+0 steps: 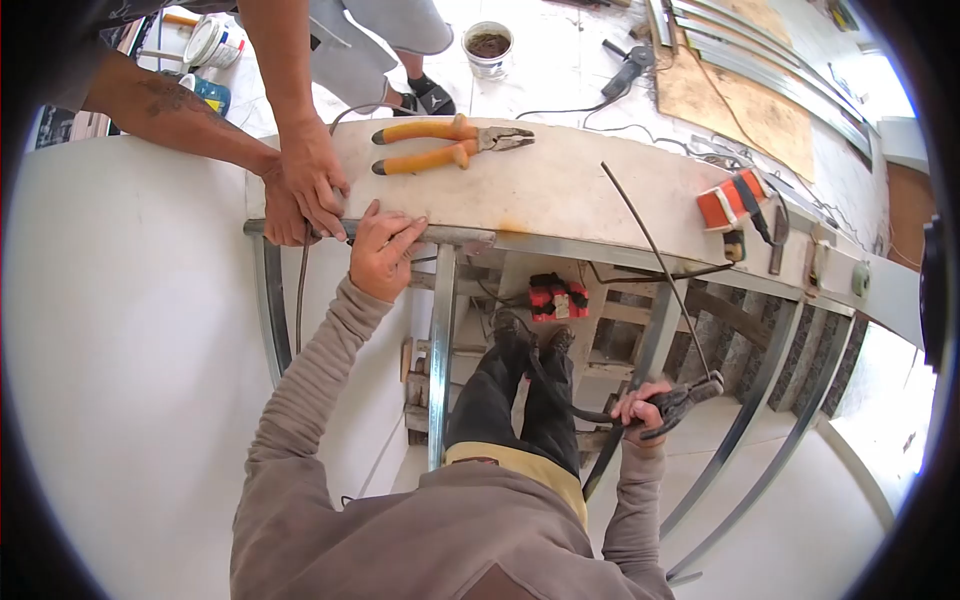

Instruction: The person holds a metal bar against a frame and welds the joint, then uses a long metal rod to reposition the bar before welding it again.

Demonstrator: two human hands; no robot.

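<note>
My left hand (385, 248) rests on the dark end piece of a metal rail (455, 236), its fingers spread over the top edge. Right beside it, a co-worker's two hands (305, 195) press on the rail's left end. My right hand (643, 405) is wrapped round a black welding electrode holder (685, 400), low at the right. From the holder's jaws a long thin electrode (655, 255) points up and to the left. Pliers with orange handles (425, 143) lie on the white ledge (560, 185) beyond the rail.
Metal posts (443, 350) run down from the rail. A red and black device (735, 203) sits on the ledge at right. Below are a red box (558, 298) and wooden steps. Past the ledge are a bucket (488, 48), an angle grinder (628, 72), cables and metal profiles.
</note>
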